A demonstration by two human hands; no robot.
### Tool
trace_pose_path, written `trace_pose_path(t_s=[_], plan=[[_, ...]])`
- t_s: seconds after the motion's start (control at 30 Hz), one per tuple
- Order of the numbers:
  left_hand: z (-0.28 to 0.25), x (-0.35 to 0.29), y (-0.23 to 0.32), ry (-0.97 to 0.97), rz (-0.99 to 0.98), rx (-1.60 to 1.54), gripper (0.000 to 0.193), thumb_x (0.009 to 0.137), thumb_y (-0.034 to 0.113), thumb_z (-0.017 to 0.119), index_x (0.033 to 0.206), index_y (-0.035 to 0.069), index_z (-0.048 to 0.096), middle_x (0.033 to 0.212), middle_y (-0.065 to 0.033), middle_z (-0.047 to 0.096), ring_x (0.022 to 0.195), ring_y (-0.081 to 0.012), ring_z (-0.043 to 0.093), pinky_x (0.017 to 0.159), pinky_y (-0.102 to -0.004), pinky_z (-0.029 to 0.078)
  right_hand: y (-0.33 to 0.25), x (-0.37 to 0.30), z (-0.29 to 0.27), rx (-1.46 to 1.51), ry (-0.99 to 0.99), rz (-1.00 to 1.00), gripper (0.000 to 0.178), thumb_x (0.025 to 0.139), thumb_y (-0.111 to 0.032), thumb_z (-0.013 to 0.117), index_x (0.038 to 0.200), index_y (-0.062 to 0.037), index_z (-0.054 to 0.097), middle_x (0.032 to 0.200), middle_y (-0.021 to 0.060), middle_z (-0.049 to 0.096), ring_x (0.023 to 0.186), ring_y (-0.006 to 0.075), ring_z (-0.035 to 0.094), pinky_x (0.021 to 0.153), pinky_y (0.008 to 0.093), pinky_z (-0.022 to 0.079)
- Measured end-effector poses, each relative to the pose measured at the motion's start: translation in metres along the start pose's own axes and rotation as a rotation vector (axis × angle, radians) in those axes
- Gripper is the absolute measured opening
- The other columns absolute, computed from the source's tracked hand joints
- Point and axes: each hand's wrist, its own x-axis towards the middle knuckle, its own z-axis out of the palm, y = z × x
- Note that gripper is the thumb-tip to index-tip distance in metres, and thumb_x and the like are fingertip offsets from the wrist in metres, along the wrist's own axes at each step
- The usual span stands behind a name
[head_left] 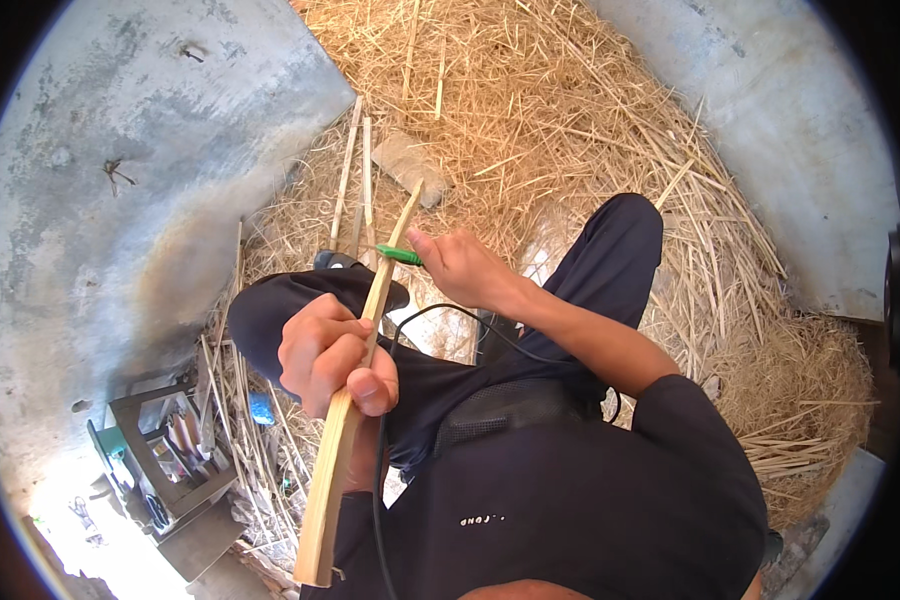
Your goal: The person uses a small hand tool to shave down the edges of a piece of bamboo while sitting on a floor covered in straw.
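A long split bamboo strip, pale yellow, slants from beside my torso up and away past my knees. My left hand is closed around its middle, thumb toward me. Farther along the strip, my right hand grips a knife by its green handle. That handle lies across the strip near its far end; the blade is mostly hidden or too thin to make out.
Shavings and thin strips cover the floor around my crossed legs. A flat stone lies beyond the strip's tip, next to loose slats. Pale walls stand left and right. An open box of items is at lower left; a black cable crosses my lap.
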Motion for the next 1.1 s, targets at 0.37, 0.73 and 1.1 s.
trace_pose_path(t_s=[0.37, 0.73, 1.1], plan=[[0.001, 0.008, -0.003, -0.096, 0.105, 0.025, 0.057, 0.095, 0.046, 0.044, 0.066, -0.002, 0.049, 0.049, -0.0086, 0.051, 0.034, -0.0136, 0.042, 0.032, -0.0230, 0.033, 0.033, -0.015, -0.008, 0.059, -0.070, 0.227, 0.058, 0.101, -0.034, 0.025, 0.067, 0.0030, 0.053, 0.045, 0.0167, 0.046, 0.041, 0.0304, 0.050, 0.043, 0.0417, 0.042], [0.004, 0.009, -0.001, -0.091, 0.103, -0.080, 0.048, 0.094, 0.033, 0.049, 0.062, -0.003, 0.050, 0.049, -0.0097, 0.053, 0.034, -0.0141, 0.041, 0.033, -0.0238, 0.032, 0.016, -0.002, -0.010, 0.008, -0.074, 0.236, 0.066, 0.101, -0.036, 0.023, 0.052, 0.0001, 0.050, 0.046, 0.0182, 0.048, 0.038, 0.0338, 0.046, 0.052, 0.0492, 0.043], [0.005, 0.007, -0.002, -0.055, 0.085, -0.100, 0.039, 0.090, 0.020, 0.052, 0.059, -0.003, 0.049, 0.047, -0.0086, 0.050, 0.033, -0.0136, 0.040, 0.032, -0.0233, 0.030, 0.056, -0.007, 0.017, -0.102, 0.021, -0.047, 0.047, 0.098, -0.026, 0.027, 0.078, 0.0063, 0.055, 0.053, 0.0255, 0.051, 0.049, 0.0418, 0.054, 0.050, 0.0505, 0.043]])
